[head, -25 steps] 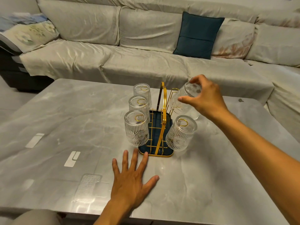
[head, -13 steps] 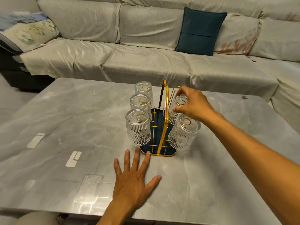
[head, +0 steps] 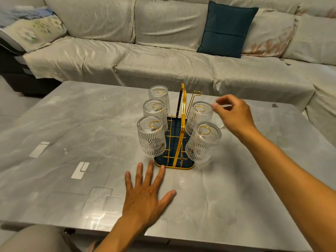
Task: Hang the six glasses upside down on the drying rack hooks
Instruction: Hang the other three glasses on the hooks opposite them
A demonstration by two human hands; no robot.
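Right hand (head: 234,113) has let go of the ribbed glass it was seating half a second ago and pulled back to the right; fingers loosely curled, thumb and forefinger apart, holding nothing. That middle right glass (head: 199,116) now hangs upside down on its hook, just left of the fingertips, not touching them.

Left hand (head: 147,193) hasn't moved: flat on the grey marble table (head: 91,124), palm down, fingers spread, middle fingertips just short of the rack's near edge.

Drying rack (head: 179,142), gold wire over a dark blue tray, sits just beyond the left hand. Five glasses inverted on hooks:
- three on the left side: near left glass (head: 151,136), middle left glass (head: 154,110), far left glass (head: 159,97)
- two on the right side: the middle one above, plus near right glass (head: 202,142), below and left of the right hand

Far right hook (head: 195,94) stands bare, up and left of the right fingertips. Something clear on the table is partly hidden behind the right hand; can't tell what it is.

Sofa (head: 163,51) with a teal cushion (head: 227,28) behind the table.
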